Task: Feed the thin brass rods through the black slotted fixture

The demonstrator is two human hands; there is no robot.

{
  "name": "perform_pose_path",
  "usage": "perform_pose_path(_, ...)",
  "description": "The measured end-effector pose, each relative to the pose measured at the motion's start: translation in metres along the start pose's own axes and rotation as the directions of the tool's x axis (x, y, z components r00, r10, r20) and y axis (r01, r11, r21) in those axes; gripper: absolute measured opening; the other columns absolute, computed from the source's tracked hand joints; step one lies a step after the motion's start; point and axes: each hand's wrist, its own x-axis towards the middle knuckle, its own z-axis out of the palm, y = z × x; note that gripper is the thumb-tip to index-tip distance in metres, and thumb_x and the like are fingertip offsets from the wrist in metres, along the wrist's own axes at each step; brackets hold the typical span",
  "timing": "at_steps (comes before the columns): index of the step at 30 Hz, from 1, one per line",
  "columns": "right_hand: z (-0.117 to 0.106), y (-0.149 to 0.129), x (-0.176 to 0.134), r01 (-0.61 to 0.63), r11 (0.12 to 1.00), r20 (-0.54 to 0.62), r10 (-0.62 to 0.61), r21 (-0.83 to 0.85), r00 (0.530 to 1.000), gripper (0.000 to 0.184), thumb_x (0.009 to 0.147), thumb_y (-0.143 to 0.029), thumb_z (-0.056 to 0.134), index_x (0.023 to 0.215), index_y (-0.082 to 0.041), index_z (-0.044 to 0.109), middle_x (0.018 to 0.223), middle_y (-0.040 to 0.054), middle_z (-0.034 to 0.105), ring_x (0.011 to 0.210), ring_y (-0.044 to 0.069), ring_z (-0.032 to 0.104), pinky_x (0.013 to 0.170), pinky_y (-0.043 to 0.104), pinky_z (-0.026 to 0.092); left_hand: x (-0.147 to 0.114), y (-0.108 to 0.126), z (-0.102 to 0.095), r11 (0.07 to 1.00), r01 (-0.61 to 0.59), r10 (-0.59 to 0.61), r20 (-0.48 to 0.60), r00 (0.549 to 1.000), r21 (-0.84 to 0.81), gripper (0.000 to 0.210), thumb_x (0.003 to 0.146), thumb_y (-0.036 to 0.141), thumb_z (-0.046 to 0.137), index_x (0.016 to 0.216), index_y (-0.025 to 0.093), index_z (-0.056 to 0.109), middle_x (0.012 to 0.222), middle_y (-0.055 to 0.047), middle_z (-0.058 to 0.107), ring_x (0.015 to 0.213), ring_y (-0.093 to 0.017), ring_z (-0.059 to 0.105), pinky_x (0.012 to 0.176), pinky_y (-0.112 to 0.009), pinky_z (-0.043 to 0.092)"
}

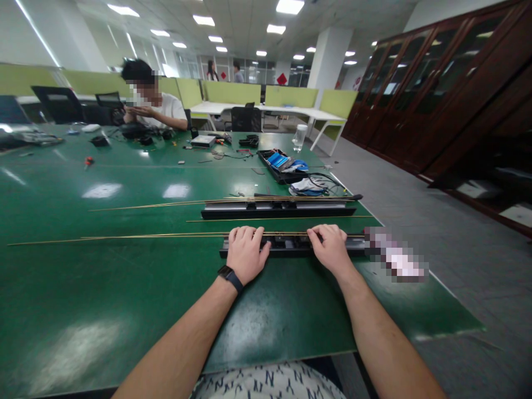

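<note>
A long black rail (pixel 286 253) with dark fittings in its channel lies crosswise on the table in front of me. My left hand (pixel 246 255), a watch on its wrist, grips the left part of the rail, fingers over the far side and thumb apart. Thin brass-coloured rods (pixel 145 237) run along the rail and stick out far to the left. Thumb and fingers of my right hand (pixel 331 247) pinch a rod over the right half of the rail; the fingertips are partly hidden. A blurred-out object (pixel 397 255) sits by the rail's right end.
Behind lies a second black rail (pixel 282 212) with more thin rods on top. A black tray (pixel 286 176) holding blue items and gloves (pixel 310 185) stand beyond. The green table (pixel 124 288) ends at the right. Across it, a person (pixel 158 108) handles something small.
</note>
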Motion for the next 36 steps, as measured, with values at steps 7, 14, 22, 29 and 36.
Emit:
perform_pose_path(7, 0.0001, -0.0002, -0.0003, 0.012, 1.000, 0.010, -0.012, 0.000, 1.000, 0.030, 0.100, -0.044, 0.051, 0.083, -0.024, 0.066, 0.091, 0.0045, 0.074, 0.097, 0.024, 0.057, 0.091, 0.041, 0.030, 0.0007, 0.0012, -0.0015, 1.000, 0.000, 0.000, 0.012, 1.000, 0.005, 0.037, 0.099, 0.042, 0.053, 0.127, 0.020, 0.062, 0.111, -0.011, 0.069, 0.113, -0.029, 0.057, 0.104, -0.049, 0.036)
perform_pose_path(14, 0.0014, 0.0023, 0.0005, 0.011, 1.000, 0.018, -0.011, 0.012, 1.000, 0.029, 0.099, -0.042, 0.051, 0.083, -0.024, 0.066, 0.090, 0.0046, 0.073, 0.096, 0.024, 0.056, 0.090, 0.040, 0.030, -0.0002, -0.0007, 0.0015, 1.000, 0.001, -0.001, -0.001, 1.000, 0.003, 0.036, 0.098, 0.041, 0.055, 0.127, 0.022, 0.062, 0.112, -0.011, 0.069, 0.114, -0.029, 0.058, 0.105, -0.049, 0.035)
perform_pose_path(22, -0.0003, 0.0003, 0.0008, -0.002, 1.000, 0.019, 0.002, 0.017, 1.000, 0.027, 0.099, -0.039, 0.051, 0.082, -0.024, 0.066, 0.089, 0.0033, 0.073, 0.097, 0.024, 0.056, 0.091, 0.041, 0.029, -0.0001, -0.0001, 0.0005, 1.000, -0.003, 0.003, 0.001, 1.000, 0.003, 0.036, 0.098, 0.041, 0.054, 0.127, 0.021, 0.062, 0.112, -0.011, 0.069, 0.114, -0.029, 0.058, 0.105, -0.050, 0.036)
perform_pose_path(29, -0.0011, -0.0013, 0.0005, -0.021, 1.000, 0.015, 0.021, 0.008, 1.000, 0.029, 0.098, -0.044, 0.053, 0.082, -0.024, 0.066, 0.090, 0.0028, 0.073, 0.098, 0.024, 0.057, 0.092, 0.041, 0.030, -0.0003, -0.0002, 0.0004, 1.000, 0.001, -0.001, 0.014, 1.000, 0.004, 0.037, 0.099, 0.042, 0.053, 0.128, 0.021, 0.061, 0.114, -0.011, 0.068, 0.115, -0.029, 0.057, 0.106, -0.050, 0.035)
perform_pose_path(36, -0.0023, -0.0028, 0.0008, -0.010, 1.000, 0.013, 0.009, 0.024, 1.000, 0.028, 0.098, -0.043, 0.053, 0.082, -0.024, 0.067, 0.091, 0.0042, 0.074, 0.097, 0.024, 0.057, 0.091, 0.041, 0.030, -0.0003, 0.0007, -0.0005, 1.000, 0.009, -0.008, 0.016, 1.000, -0.006, 0.036, 0.098, 0.041, 0.053, 0.128, 0.023, 0.062, 0.112, -0.011, 0.068, 0.114, -0.030, 0.057, 0.105, -0.049, 0.035)
